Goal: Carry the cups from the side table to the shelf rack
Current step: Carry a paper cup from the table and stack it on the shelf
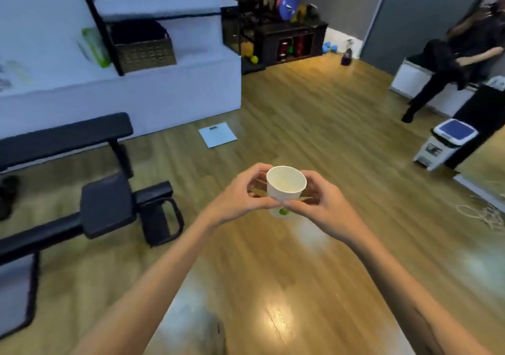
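Observation:
A white paper cup (285,188) with a green mark near its base is held upright in front of me, above the wooden floor. Its inside looks empty. My left hand (240,196) wraps its left side and my right hand (319,201) wraps its right side, fingers meeting under it. Thin pale sticks lie across my fingers against the cup. A dark shelf rack (284,35) with coloured balls and gear stands at the far wall. The side table is not in view.
A black weight bench (82,179) stands to the left. White stepped platforms (164,87) carry a wicker basket (142,46). A bathroom scale (217,134) lies on the floor ahead. A pedal bin (445,143) and a person in black (451,67) are at right.

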